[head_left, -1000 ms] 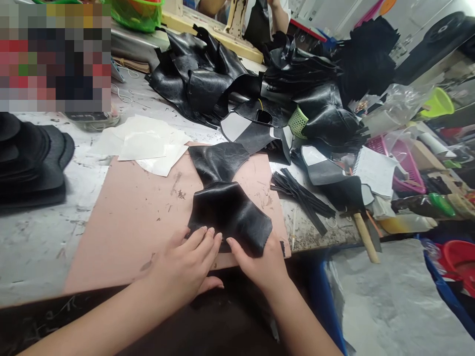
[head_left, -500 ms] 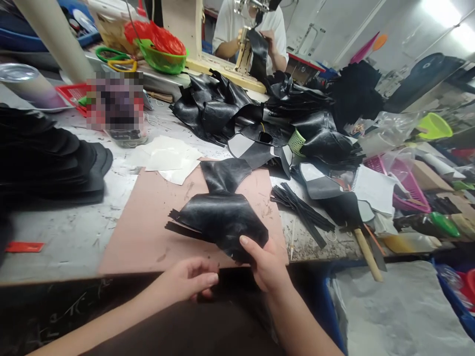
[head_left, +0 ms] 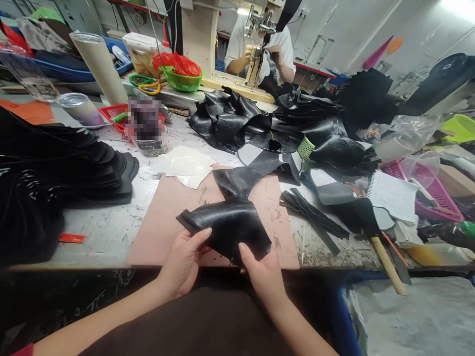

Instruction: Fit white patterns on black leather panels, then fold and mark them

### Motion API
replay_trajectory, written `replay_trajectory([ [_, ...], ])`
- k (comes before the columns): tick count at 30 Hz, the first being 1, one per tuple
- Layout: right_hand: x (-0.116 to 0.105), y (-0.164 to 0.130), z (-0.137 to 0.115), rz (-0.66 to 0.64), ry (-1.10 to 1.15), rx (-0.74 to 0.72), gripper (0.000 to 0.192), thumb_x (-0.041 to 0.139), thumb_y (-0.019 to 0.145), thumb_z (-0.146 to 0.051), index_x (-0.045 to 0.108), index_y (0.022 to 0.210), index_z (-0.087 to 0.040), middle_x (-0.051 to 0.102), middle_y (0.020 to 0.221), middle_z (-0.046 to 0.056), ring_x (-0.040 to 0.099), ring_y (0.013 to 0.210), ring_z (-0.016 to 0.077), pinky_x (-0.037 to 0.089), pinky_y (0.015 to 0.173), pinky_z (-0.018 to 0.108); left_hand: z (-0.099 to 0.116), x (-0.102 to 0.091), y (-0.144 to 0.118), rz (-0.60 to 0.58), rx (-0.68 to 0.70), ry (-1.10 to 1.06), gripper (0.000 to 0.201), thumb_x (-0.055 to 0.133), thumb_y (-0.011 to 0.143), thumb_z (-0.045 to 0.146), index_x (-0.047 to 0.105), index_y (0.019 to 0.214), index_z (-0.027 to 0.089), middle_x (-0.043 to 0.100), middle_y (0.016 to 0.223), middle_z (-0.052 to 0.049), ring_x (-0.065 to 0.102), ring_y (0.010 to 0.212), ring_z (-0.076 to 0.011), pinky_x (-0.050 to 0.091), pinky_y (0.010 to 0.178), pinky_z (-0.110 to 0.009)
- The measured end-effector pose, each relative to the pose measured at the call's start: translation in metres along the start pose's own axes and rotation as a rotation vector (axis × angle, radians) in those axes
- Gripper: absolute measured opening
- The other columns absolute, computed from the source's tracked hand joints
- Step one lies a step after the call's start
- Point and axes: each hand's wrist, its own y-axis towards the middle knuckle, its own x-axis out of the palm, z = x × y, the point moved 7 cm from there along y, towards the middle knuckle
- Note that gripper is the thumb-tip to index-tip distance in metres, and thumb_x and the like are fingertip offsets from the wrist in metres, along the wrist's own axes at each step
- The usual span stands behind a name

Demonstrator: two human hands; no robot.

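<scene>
A shiny black leather piece [head_left: 232, 222] hangs over the front of a pinkish board [head_left: 159, 232], gripped from both sides. My left hand [head_left: 185, 259] pinches its lower left part, close to a zipper tape [head_left: 184, 221] along the left edge. With the thumb on top, my right hand [head_left: 261, 267] holds the lower right corner; its other fingers are hidden beneath. Behind this piece, another black leather part [head_left: 237, 180] lies on the board and seems to touch it. Several black zipper strips [head_left: 313, 215] lie to the right of the board.
A tall stack of black pieces [head_left: 100, 168] fills the left side. White sheets [head_left: 187, 163] and a heap of black leather [head_left: 230, 121] lie behind the board. At right are a wooden-handled tool [head_left: 389, 267] and a notebook [head_left: 393, 195]. A person works at a sewing machine [head_left: 254, 69] opposite.
My left hand has risen from below the leather piece and taken hold of its left part. My right hand keeps its grip. The camera view has shifted left.
</scene>
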Motion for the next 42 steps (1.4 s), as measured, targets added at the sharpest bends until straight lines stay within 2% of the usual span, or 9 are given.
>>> replay_trajectory([
  [2, 0.001, 0.0, -0.003, -0.004, -0.01, -0.046, 0.035, 0.063, 0.069, -0.034, 0.057, 0.096, -0.014, 0.065, 0.074, 0.004, 0.062, 0.059, 0.0184, 0.05, 0.039, 0.025, 0.002, 0.002, 0.001, -0.017, 0.037, 0.05, 0.03, 0.072, 0.065, 0.028, 0.065, 0.092, 0.019, 0.068, 0.088, -0.001, 0.059, 0.077, -0.0115, 0.047, 0.062, -0.018],
  [4, 0.002, -0.001, -0.011, -0.018, -0.008, -0.119, 0.036, 0.063, 0.069, -0.03, 0.058, 0.1, -0.014, 0.067, 0.088, 0.007, 0.065, 0.076, 0.0223, 0.056, 0.058, 0.031, 0.005, 0.004, 0.001, -0.039, 0.092, 0.126, 0.036, 0.072, 0.065, 0.03, 0.064, 0.098, 0.019, 0.068, 0.092, -0.003, 0.06, 0.084, -0.0156, 0.048, 0.067, -0.022],
  [6, 0.003, -0.001, -0.018, -0.045, -0.001, -0.161, 0.042, 0.066, 0.066, -0.027, 0.058, 0.105, -0.013, 0.066, 0.1, 0.01, 0.062, 0.093, 0.0251, 0.053, 0.079, 0.037, 0.008, 0.004, 0.001, -0.046, 0.16, 0.197, 0.041, 0.072, 0.064, 0.031, 0.063, 0.102, 0.017, 0.069, 0.094, -0.006, 0.06, 0.09, -0.02, 0.049, 0.074, -0.028],
  [8, 0.004, 0.0, -0.021, -0.055, -0.011, -0.156, 0.044, 0.068, 0.064, -0.025, 0.059, 0.106, -0.013, 0.066, 0.104, 0.011, 0.061, 0.098, 0.0263, 0.048, 0.088, 0.041, 0.01, 0.003, 0.002, -0.047, 0.217, 0.255, 0.041, 0.071, 0.064, 0.032, 0.063, 0.101, 0.014, 0.069, 0.096, -0.007, 0.06, 0.095, -0.0236, 0.048, 0.083, -0.034],
  [17, 0.006, 0.004, -0.023, -0.105, -0.078, -0.191, 0.032, 0.064, 0.068, -0.022, 0.062, 0.099, -0.015, 0.069, 0.094, 0.008, 0.063, 0.089, 0.0266, 0.051, 0.081, 0.042, 0.004, 0.004, 0.005, -0.083, 0.209, 0.28, 0.032, 0.071, 0.065, 0.03, 0.064, 0.091, 0.013, 0.071, 0.086, -0.006, 0.064, 0.086, -0.0241, 0.05, 0.081, -0.036],
  [26, 0.008, 0.003, -0.029, -0.122, -0.124, -0.2, 0.035, 0.062, 0.069, -0.021, 0.06, 0.104, -0.016, 0.067, 0.099, 0.007, 0.061, 0.094, 0.0247, 0.048, 0.087, 0.04, -0.004, 0.009, 0.0, -0.112, -0.007, 0.153, 0.032, 0.068, 0.069, 0.03, 0.055, 0.096, 0.019, 0.068, 0.075, -0.001, 0.064, 0.063, -0.0173, 0.054, 0.054, -0.028],
  [33, 0.005, 0.002, -0.03, -0.04, -0.134, -0.228, 0.039, 0.064, 0.067, -0.021, 0.06, 0.105, -0.016, 0.066, 0.102, 0.008, 0.059, 0.1, 0.0257, 0.044, 0.091, 0.04, -0.016, 0.011, 0.001, -0.182, -0.154, 0.215, 0.022, 0.073, 0.064, 0.029, 0.061, 0.076, 0.015, 0.067, 0.067, 0.0, 0.062, 0.063, -0.0137, 0.05, 0.058, -0.022],
  [38, 0.005, 0.001, -0.029, -0.056, -0.193, -0.261, 0.039, 0.064, 0.068, -0.023, 0.06, 0.107, -0.017, 0.066, 0.101, 0.007, 0.058, 0.102, 0.0254, 0.044, 0.091, 0.04, -0.018, 0.005, 0.005, -0.126, -0.057, 0.375, 0.029, 0.07, 0.065, 0.039, 0.064, 0.079, 0.015, 0.068, 0.07, -0.003, 0.063, 0.067, -0.0187, 0.051, 0.06, -0.027],
  [42, 0.004, 0.002, -0.027, -0.053, -0.225, -0.254, 0.043, 0.064, 0.068, -0.024, 0.059, 0.109, -0.017, 0.066, 0.103, 0.009, 0.058, 0.101, 0.0262, 0.045, 0.091, 0.04, -0.015, 0.004, 0.005, -0.067, 0.0, 0.555, 0.032, 0.065, 0.067, 0.046, 0.062, 0.064, 0.014, 0.065, 0.059, -0.002, 0.06, 0.058, -0.0171, 0.05, 0.056, -0.027],
])
